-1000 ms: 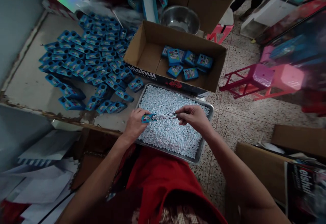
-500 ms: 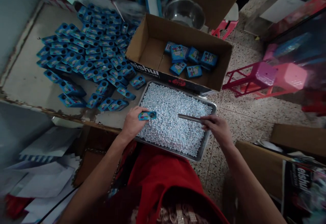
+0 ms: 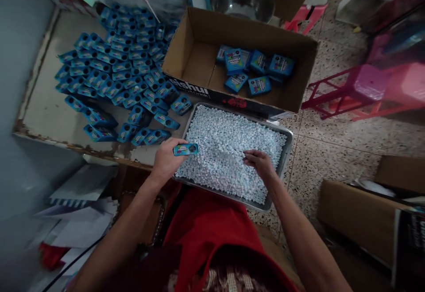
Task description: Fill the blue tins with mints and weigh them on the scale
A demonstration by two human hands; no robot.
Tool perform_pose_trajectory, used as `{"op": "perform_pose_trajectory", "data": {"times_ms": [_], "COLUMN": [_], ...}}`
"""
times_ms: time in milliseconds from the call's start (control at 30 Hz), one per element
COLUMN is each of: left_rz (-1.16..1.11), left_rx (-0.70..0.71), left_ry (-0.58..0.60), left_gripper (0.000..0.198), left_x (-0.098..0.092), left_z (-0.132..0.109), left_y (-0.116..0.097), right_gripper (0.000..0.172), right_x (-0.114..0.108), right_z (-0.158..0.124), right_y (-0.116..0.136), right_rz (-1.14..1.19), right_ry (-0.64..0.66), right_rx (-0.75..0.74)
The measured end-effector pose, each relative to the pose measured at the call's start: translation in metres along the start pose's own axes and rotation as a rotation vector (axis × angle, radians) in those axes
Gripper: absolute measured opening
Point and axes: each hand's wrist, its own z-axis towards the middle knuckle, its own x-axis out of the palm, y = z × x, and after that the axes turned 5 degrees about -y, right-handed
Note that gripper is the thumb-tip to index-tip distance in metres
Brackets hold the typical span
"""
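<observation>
My left hand (image 3: 166,160) is closed around a small blue candy box (image 3: 185,149) with a round hole in its upturned end. It holds the box over the left side of a metal tray (image 3: 288,150). Small pale blue and white candies (image 3: 222,132) fill the tray, heaped toward the near side. My right hand (image 3: 261,164) is low over the candies right of the middle, fingers pinched. In its grip is a narrow metal scoop, now almost wholly hidden by the fingers and the candies.
Behind the tray stands an open cardboard carton (image 3: 199,68) with several blue boxes (image 3: 259,86) inside. Many holed blue boxes (image 3: 113,72) stand on the worn table (image 3: 36,110) at left. A steel bowl (image 3: 244,1) is at the back; plastic stools (image 3: 368,83) stand right.
My right hand has moved left and down, and the scoop's blade has gone into the candies. My left hand with the candy box has shifted slightly left. The view has turned a little.
</observation>
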Motion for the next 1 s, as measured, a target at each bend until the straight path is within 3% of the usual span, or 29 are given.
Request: {"op": "perform_pose_trajectory", "data": {"times_ms": [133,300,533,800,1000], "left_rz": [0.068,0.088,0.024,0.037,0.03], "left_rx": [0.096,0.183,0.224,0.28,0.294], "left_ry": [0.023,0.097,0.163,0.221,0.235], "left_gripper": [0.033,0.032,0.037,0.035,0.032], "left_x": [0.0,0.0,-0.001,-0.001,0.0], "left_z": [0.009,0.016,0.027,0.039,0.042], "left_y": [-0.006,-0.013,-0.019,-0.02,-0.028], "right_gripper": [0.046,0.039,0.026,0.021,0.02], "right_x": [-0.002,0.029,0.06,0.077,0.065], "right_z": [-0.022,-0.037,-0.059,-0.089,-0.094], "right_y": [0.038,0.091,0.143,0.161,0.148], "right_rz": [-0.003,-0.079,-0.285,-0.456,-0.447], "right_ry": [0.114,0.234,0.182,0.1,0.051], "right_rx": [0.018,-0.008,-0.147,-0.292,-0.325]}}
